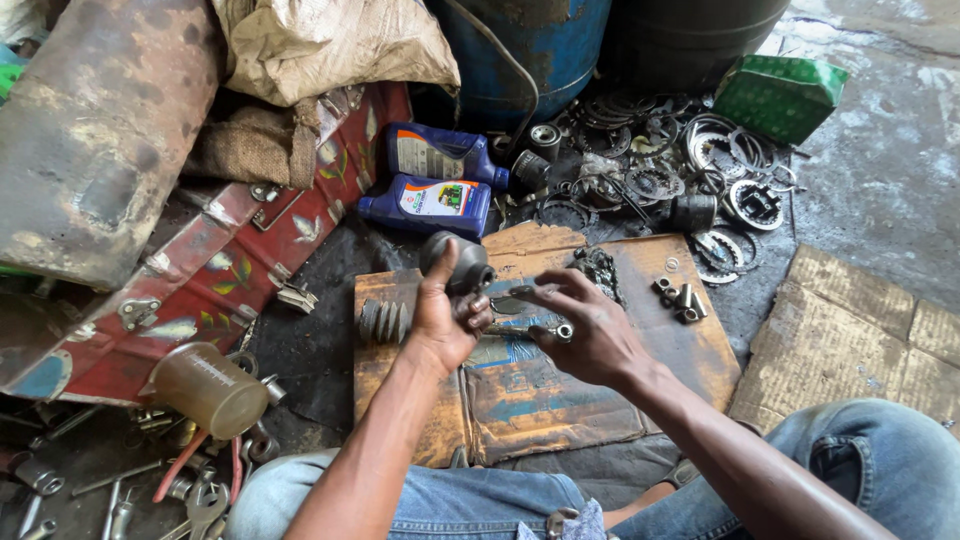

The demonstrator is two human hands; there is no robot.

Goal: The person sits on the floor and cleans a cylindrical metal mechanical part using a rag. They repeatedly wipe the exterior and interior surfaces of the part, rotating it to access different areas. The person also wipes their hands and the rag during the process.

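My left hand (447,310) grips a dark round metal joint housing (458,262), thumb over its top, held above a greasy cardboard sheet (610,400). My right hand (578,325) is close beside it, fingers spread, with a small shiny metal ring (564,331) pinched near the fingertips and touching a small dark part between the two hands. A ribbed black rubber boot (384,320) lies on the cardboard just left of my left hand. A clump of dark greasy parts (598,268) sits beyond my right hand.
Two blue oil bottles (430,190) lie behind the cardboard. Several gears, rings and bearings (680,165) are scattered at the back right by a green box (780,95). Small metal rollers (680,298) rest on the cardboard. A brown plastic jug (208,388) and loose tools (190,490) lie at the left.
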